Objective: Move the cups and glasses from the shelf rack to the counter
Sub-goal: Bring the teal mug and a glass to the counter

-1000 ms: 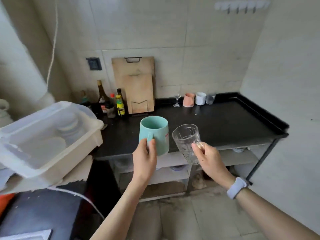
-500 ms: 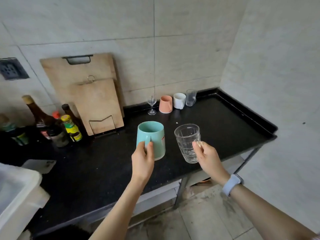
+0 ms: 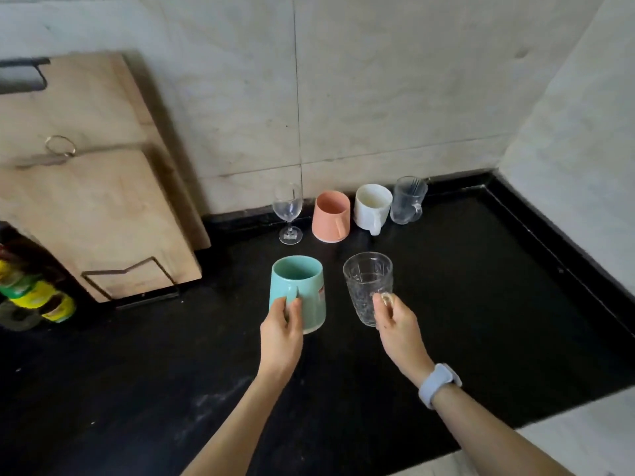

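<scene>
My left hand (image 3: pixel 282 333) grips the handle of a teal mug (image 3: pixel 302 286), held upright over the black counter (image 3: pixel 481 304). My right hand (image 3: pixel 395 321) holds a clear patterned glass mug (image 3: pixel 367 283) by its handle, level with the teal one and to its right. Whether either rests on the counter I cannot tell. Along the back wall stand a wine glass (image 3: pixel 288 211), a pink mug (image 3: pixel 331 216), a white mug (image 3: pixel 372 207) and a clear glass mug (image 3: pixel 409 200).
Two wooden cutting boards (image 3: pixel 86 187) lean on a wire stand against the wall at the left. Bottles with yellow-green labels (image 3: pixel 37 297) stand at the far left edge. The counter has a raised rim (image 3: pixel 563 255) along the right side by the tiled wall.
Both hands have carried the teal mug and the glass mug forward over the counter, closer to the row of cups at the back. The view has moved in and down.
</scene>
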`<act>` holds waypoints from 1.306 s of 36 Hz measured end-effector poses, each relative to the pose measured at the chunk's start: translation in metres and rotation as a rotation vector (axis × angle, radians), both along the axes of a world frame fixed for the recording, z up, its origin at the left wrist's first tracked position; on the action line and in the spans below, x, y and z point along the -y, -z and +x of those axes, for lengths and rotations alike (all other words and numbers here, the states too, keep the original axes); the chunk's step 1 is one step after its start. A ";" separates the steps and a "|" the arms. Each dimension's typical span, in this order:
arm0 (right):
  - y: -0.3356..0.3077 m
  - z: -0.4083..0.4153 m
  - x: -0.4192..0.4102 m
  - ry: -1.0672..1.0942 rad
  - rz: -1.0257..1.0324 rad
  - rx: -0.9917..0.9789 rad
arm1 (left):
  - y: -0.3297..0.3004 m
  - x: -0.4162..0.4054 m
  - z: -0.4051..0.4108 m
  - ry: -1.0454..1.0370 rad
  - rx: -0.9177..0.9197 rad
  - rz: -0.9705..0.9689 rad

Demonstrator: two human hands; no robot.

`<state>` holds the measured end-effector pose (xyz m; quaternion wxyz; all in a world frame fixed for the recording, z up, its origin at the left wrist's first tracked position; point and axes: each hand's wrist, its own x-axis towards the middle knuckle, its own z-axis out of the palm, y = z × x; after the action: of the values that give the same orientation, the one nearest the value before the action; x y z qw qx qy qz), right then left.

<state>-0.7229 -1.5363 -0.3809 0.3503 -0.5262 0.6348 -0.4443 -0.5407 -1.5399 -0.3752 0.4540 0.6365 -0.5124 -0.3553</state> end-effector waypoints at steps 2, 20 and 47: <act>0.011 -0.007 0.025 -0.006 0.012 0.009 | 0.012 0.022 -0.008 -0.007 0.008 0.019; 0.076 -0.020 0.128 0.047 0.063 0.109 | 0.075 0.107 -0.038 -0.030 -0.066 0.041; 0.081 0.003 0.169 -0.038 0.178 -0.127 | 0.093 0.130 -0.039 0.024 0.181 0.086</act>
<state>-0.7202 -1.7050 -0.4621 0.3632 -0.5318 0.6826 -0.3453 -0.5802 -1.6695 -0.4678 0.3738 0.6788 -0.5432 -0.3233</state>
